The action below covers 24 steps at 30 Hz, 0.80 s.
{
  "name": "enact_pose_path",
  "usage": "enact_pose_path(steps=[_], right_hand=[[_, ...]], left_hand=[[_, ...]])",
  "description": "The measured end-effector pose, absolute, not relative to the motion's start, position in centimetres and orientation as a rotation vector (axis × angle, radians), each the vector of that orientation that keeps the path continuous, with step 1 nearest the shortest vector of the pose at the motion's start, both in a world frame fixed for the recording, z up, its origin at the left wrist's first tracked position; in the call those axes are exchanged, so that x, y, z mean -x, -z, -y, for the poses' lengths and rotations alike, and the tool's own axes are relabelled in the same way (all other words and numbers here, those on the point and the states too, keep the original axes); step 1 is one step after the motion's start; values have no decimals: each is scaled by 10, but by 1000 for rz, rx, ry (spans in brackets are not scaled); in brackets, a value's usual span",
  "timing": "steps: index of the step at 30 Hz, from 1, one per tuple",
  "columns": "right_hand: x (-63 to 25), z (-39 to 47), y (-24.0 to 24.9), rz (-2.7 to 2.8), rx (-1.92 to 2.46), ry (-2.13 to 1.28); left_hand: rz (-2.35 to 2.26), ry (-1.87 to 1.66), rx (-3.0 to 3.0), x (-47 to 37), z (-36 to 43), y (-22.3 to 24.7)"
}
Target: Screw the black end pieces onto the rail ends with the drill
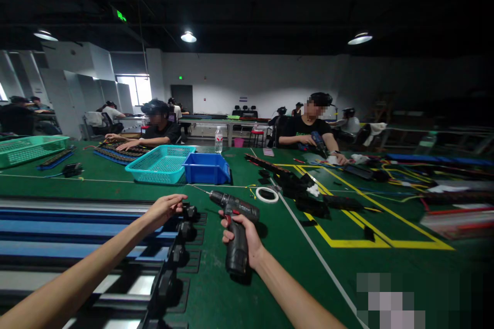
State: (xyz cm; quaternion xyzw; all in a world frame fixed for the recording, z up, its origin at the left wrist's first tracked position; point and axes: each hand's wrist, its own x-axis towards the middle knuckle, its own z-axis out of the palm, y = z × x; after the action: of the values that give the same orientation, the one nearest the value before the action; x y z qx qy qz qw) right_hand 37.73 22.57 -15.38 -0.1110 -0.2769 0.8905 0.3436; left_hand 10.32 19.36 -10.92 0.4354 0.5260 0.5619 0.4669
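In the head view, my right hand (247, 239) is wrapped round the grip of a black cordless drill (236, 216), a finger at its red trigger. The drill's long thin bit points left, toward the blue bin. My left hand (166, 209) is closed beside the far black end piece (190, 211) of a row of long rails (88, 229). Its fingertips are drawn together; what they hold, if anything, is too small to make out. Several more black end pieces line the rails' right ends, down toward me.
A blue bin (206, 168) and a turquoise basket (160, 164) stand beyond my hands. Right of the drill lie a white tape roll (267, 195), black parts and cables. Across the green table (285, 277), one co-worker (312, 126) holds a drill; another (158, 126) handles strips.
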Motion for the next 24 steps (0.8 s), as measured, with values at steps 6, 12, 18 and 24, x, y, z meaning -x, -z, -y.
enact_pose_path(steps=[6, 12, 18, 24], right_hand=[[-376, -225, 159, 764, 292, -2395], [-374, -226, 159, 791, 303, -2396], [-375, -223, 157, 821, 312, -2442], [-376, -226, 159, 822, 313, -2450]], left_hand=[[-1151, -1569, -804, -100, -200, 117], [-1139, -1686, -795, -99, -197, 118], [-1175, -1756, -856, -102, -195, 117], [-1170, -1814, -834, -98, -197, 118]])
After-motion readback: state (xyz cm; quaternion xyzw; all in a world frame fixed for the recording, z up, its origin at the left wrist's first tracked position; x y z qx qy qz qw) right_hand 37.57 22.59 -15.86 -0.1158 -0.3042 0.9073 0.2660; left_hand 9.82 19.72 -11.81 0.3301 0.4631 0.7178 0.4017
